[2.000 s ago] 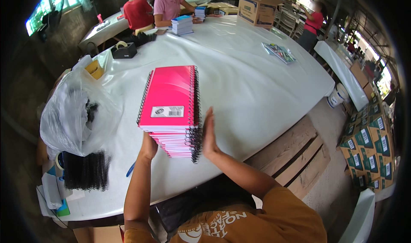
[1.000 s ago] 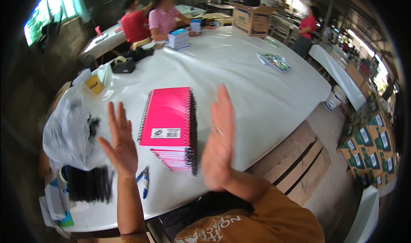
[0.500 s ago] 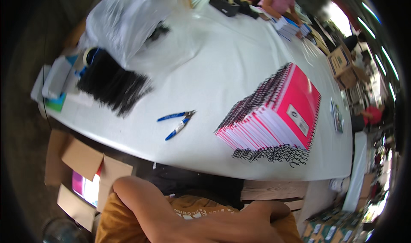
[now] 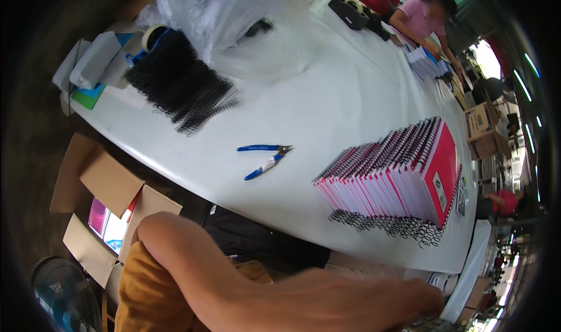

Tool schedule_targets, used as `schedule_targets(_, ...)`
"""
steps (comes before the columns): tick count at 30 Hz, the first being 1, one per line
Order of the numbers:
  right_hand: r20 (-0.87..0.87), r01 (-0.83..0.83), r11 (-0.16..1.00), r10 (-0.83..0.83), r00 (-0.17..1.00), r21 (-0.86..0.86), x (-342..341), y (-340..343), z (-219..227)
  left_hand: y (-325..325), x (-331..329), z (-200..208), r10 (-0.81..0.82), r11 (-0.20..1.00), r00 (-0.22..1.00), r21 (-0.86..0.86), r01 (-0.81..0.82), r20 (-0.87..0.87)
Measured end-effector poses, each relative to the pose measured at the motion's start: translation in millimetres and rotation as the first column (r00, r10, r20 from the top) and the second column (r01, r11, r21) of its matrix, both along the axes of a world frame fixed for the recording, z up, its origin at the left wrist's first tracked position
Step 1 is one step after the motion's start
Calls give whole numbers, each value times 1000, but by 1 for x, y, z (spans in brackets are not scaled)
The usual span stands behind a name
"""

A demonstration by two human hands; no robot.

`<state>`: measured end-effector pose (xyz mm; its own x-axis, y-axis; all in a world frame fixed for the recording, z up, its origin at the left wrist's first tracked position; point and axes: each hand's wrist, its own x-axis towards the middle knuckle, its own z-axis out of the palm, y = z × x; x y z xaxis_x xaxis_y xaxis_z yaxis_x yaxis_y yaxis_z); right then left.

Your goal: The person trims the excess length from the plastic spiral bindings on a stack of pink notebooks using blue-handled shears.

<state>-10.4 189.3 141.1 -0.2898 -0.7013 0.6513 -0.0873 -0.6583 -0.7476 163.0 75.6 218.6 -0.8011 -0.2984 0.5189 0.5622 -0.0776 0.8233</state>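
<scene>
My bare left arm (image 4: 201, 267) bends low in front of me, its elbow near the open carton and its forearm running to the right. A blurred stretch of arm or hand (image 4: 403, 300) ends at the lower right. Neither hand's fingers can be made out, and I see nothing held. Past my arms on the white-covered table lie blue-handled cutting pliers (image 4: 266, 159), jaws spread. To their right stands a stack of pink spiral notebooks (image 4: 385, 183), with black coil ends sticking out. A pile of loose black binding coils (image 4: 181, 89) lies at the left.
A clear plastic bag (image 4: 234, 25) covers the far left of the table (image 4: 304, 104), beside a tape roll (image 4: 153, 38). An open carton (image 4: 111, 189) and a fan (image 4: 67, 297) are at lower left. A co-worker in pink (image 4: 421, 19) handles blue-and-white books (image 4: 429, 63) at the far side.
My view has turned, so the table and its things sit farther right. The blurred end of my arms has shifted right. Pliers, notebooks and coils appear unmoved on the table.
</scene>
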Motion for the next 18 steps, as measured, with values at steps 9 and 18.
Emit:
schedule_targets(9, 188, 172, 757, -364, 912, 630, -138, -60, -75, -2, -82, -189, -54, 800, 674, 436, -413, 736)
schedule_targets(18, 624, -223, 827, -184, 759, 516, -158, -41, -128, -16, -132, -234, 97, 849, 899, 437, -298, 427)
